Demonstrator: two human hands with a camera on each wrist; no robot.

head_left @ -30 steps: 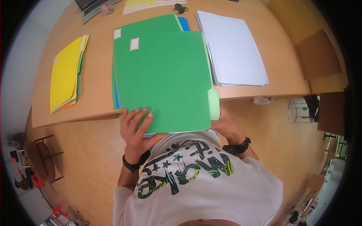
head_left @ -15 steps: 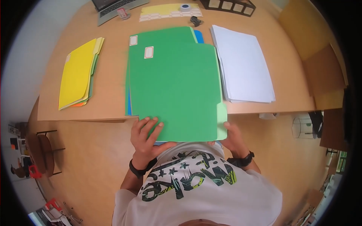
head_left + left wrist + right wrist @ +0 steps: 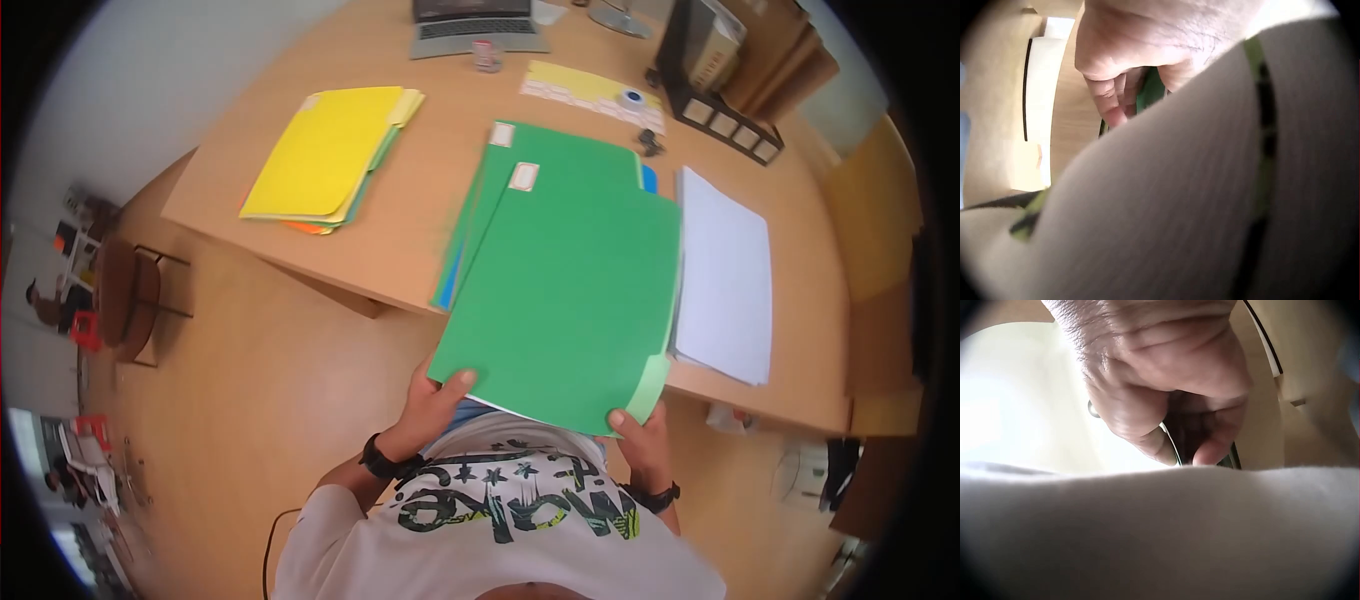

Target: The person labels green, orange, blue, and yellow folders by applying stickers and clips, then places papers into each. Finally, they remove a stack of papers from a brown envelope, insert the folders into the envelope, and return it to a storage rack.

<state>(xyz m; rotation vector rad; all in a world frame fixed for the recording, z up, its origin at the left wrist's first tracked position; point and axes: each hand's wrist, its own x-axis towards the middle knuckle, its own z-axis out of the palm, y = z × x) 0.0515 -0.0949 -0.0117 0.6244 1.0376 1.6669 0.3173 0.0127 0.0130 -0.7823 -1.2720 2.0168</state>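
A green folder (image 3: pixel 565 290) with a small white label is held at its near edge by both hands. The left hand (image 3: pixel 428 405) pinches its near left corner, thumb on top and fingers beneath. At the near right corner, beside the light green tab (image 3: pixel 650 387), the right hand (image 3: pixel 643 440) grips it the same way. Beyond it lies another labelled green folder (image 3: pixel 570 150), a blue edge (image 3: pixel 650 180) showing from under it. In the left wrist view the left hand (image 3: pixel 1147 44) has its fingers around a green edge; the right hand (image 3: pixel 1166 381) closes on a thin edge in the right wrist view.
Yellow folders (image 3: pixel 325 150) lie stacked at the left. White paper (image 3: pixel 725 280) is stacked on the right. Further back are a laptop (image 3: pixel 475 35), a yellow label sheet (image 3: pixel 580 90), a black clip (image 3: pixel 650 142) and a black organizer (image 3: pixel 725 125). The table's front edge (image 3: pixel 300 262) runs slantwise.
The head view has swung left and tilted. The left hand's fingers, earlier spread on top of the folder, are now under it with the thumb above. The right thumb now lies on top of it.
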